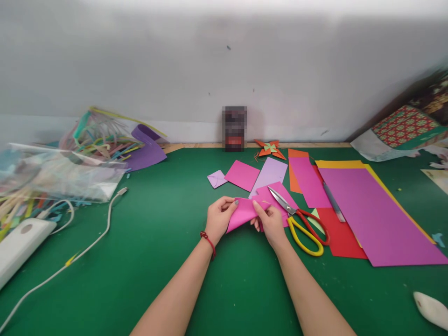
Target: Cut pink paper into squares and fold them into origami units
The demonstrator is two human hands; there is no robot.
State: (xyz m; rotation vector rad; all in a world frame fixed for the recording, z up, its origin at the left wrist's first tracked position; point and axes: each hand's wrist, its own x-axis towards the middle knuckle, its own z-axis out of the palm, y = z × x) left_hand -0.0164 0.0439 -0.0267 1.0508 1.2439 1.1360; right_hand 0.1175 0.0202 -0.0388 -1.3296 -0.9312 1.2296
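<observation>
Bare forearms (171, 303) reach over a green counter (105, 289) that runs back to a pale wall (157, 60), a clear bag (66, 175) at its left end. From where I stand, the pink sheet (241, 214) looks bright and smooth, folded, its lower edge slanting. It sits between the hands, left of the scissors (291, 211), the left hand (220, 217) pinching one end, the right hand (272, 225) the other.

Left of the scissors (293, 211), a folded sheet (241, 216) is held; behind them, a pinwheel (269, 148) is placed. To their right a pen (333, 201) is laid, and farther right, stacked sheets (378, 214).
</observation>
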